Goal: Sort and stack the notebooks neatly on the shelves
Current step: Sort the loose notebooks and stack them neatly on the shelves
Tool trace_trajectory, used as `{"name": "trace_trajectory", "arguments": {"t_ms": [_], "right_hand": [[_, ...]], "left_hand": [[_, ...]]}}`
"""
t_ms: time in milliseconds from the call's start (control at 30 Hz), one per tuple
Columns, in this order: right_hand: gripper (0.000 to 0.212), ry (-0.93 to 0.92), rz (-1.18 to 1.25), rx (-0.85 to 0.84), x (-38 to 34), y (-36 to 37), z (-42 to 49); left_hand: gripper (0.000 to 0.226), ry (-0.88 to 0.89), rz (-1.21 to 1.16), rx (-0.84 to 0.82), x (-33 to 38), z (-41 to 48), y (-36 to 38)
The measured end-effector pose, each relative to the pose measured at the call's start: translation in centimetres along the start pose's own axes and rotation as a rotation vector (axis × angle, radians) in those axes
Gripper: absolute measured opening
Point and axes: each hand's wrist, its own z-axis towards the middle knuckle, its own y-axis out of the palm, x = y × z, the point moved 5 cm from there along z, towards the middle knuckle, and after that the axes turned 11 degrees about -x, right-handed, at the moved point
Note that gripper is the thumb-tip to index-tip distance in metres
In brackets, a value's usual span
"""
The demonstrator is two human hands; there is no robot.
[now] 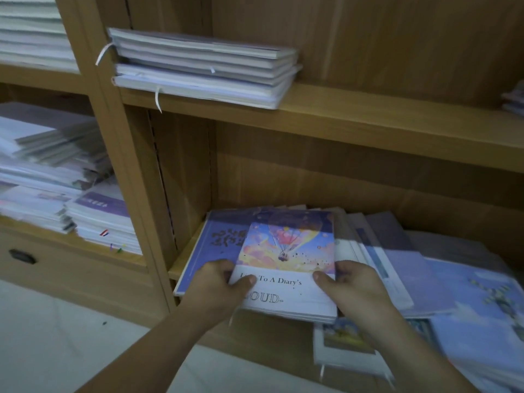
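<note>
Both hands, left hand (219,282) and right hand (350,282), clasp the balloon-cover notebook (286,265) by its near corners; it looks light, stiff and slick.

Left hand (218,283), right hand (355,285) (forearms bare).

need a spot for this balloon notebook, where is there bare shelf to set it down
The upper shelf board is bare between the notebook stack on its left and the small pile at right. The lower shelf is crowded: a purple notebook and fanned notebooks cover it beneath the balloon notebook held by the left hand and right hand.
</note>
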Motion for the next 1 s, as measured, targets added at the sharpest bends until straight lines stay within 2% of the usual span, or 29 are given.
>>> {"name": "trace_trajectory", "arguments": {"t_ms": [67, 200, 300, 400, 500, 667, 767, 833, 933, 1000], "right_hand": [[0.015, 0.003, -0.056, 0.018, -0.2, -0.1, 0.0], [0.019, 0.017, -0.156, 0.053, -0.7, -1.0, -0.3], [0.018, 0.049, -0.145, 0.06, -0.3, -1.9, -0.3], [0.014, 0.063, -0.125, 0.099, -0.2, -2.4, -0.6], [0.013, 0.063, 0.04, 0.139, -0.4, -2.8, -1.4], [0.018, -0.011, 0.065, 0.138, -1.1, -2.6, -2.4], [0.02, -0.01, -0.024, 0.114, -1.1, -2.2, -2.7], [0.025, -0.012, -0.018, 0.091, -0.9, -2.1, -2.7], [0.048, 0.003, 0.0, 0.029, -0.7, -2.0, -2.6], [0.05, -0.007, -0.026, 0.035, -1.0, -2.2, -2.7]], "left_hand": [[0.029, 0.002, -0.072, 0.005, 0.0, 0.0, 0.2], [0.023, 0.058, -0.029, 0.053, 1.6, -0.9, 0.4], [0.021, 0.155, -0.188, 0.102, 4.2, -2.6, 0.3], [0.032, 0.304, -0.353, 0.015, 6.8, -4.4, 0.6], [0.033, 0.337, -0.499, -0.045, 7.4, -5.1, 0.5], [0.027, 0.174, -0.574, -0.009, 5.1, -3.9, 0.0], [0.023, -0.052, -0.834, -0.031, 4.0, -3.6, 0.8], [0.023, -0.142, -1.011, -0.079, 3.9, -3.7, 1.6], [0.029, -0.171, -1.09, -0.111, 4.3, -4.0, 1.7], [0.03, -0.144, -1.146, -0.092, 4.8, -4.0, 1.0]]}}
